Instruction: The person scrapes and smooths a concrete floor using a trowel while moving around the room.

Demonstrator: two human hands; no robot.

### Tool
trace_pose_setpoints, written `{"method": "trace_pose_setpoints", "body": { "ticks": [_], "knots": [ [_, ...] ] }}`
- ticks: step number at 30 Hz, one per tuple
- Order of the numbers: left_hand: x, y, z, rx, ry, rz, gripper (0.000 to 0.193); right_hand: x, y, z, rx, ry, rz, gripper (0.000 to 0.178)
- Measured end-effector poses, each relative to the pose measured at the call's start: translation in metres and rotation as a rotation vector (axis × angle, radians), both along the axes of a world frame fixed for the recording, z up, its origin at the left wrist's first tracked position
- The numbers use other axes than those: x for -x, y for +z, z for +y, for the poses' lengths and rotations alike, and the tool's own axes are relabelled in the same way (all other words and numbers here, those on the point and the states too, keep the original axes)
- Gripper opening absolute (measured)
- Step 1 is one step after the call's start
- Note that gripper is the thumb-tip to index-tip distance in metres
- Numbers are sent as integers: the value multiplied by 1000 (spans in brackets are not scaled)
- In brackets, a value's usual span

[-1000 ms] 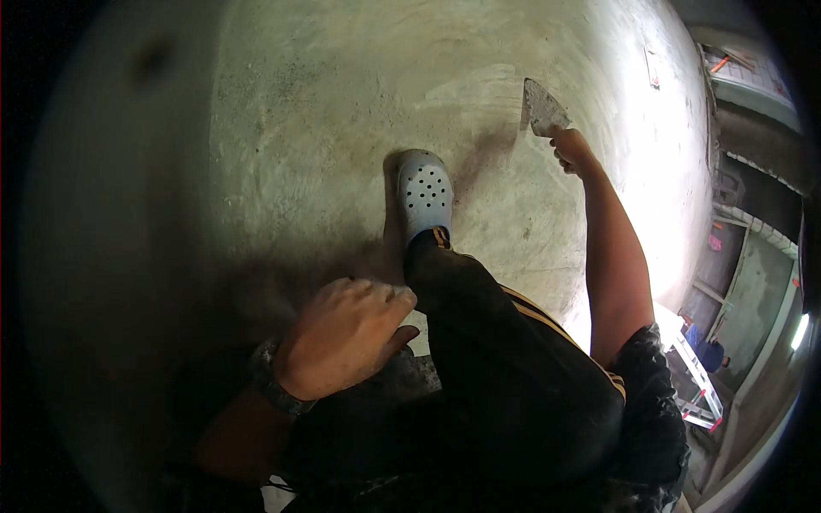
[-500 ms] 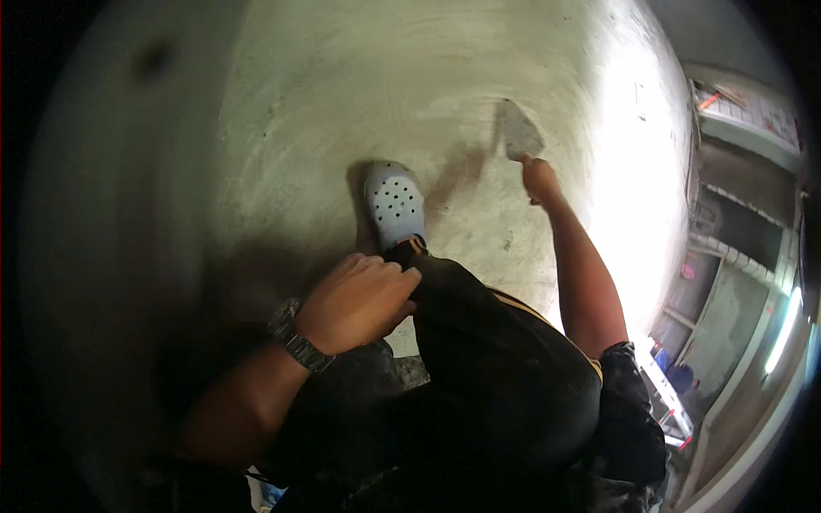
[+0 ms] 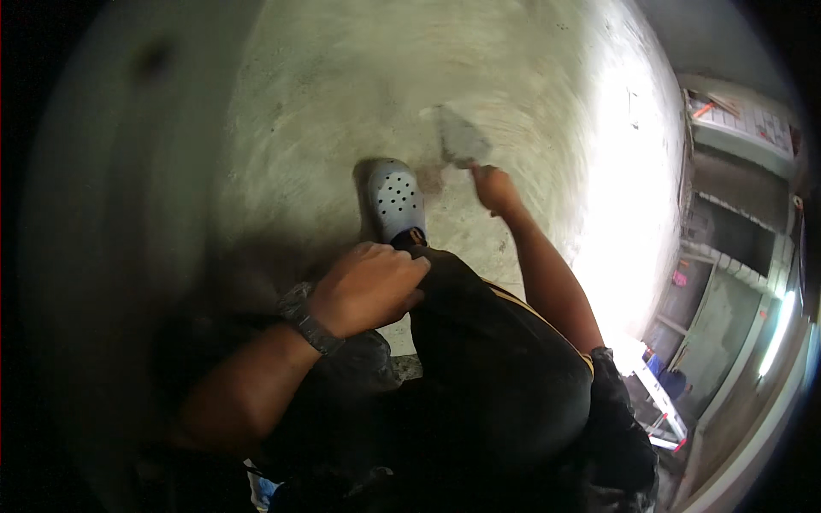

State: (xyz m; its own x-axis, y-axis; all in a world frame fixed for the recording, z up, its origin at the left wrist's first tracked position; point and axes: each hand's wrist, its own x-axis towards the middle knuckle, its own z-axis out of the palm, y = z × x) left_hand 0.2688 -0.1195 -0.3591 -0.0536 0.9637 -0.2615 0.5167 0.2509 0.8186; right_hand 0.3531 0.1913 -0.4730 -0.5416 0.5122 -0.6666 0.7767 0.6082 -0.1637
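Left, the trowel [image 3: 463, 139] has been swept over grey concrete [image 3: 342, 94], held tight by the right hand [image 3: 496, 191]. The left hand [image 3: 369, 286] is curled, its hold unclear. Smoothing seems underway; a flat blade is probably needed.

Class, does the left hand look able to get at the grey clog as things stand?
Probably yes: nothing seems to block the left hand from the grey clog, and the trowel in the right hand is off to the clog's right, though depth is hard to judge.

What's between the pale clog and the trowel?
No object: the head view shows just a partly shadowed strip of surface between clog and trowel.
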Motion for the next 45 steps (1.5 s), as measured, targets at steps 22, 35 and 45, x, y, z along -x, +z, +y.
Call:
{"method": "trace_pose_setpoints", "body": {
  "ticks": [22, 35, 45],
  "knots": [
    [-9, 4, -5, -200, 55, 102, 23, 2, -27, 30, -127, 278, -32, 37],
    [-6, 8, -3, -192, 33, 85, 22, 1, -2, 30, -86, 268, -240, 57],
    [-5, 10, -4, -121, -2, 51, 26, 5, -7, 42, -103, -140, -73, 43]
  ]
}}
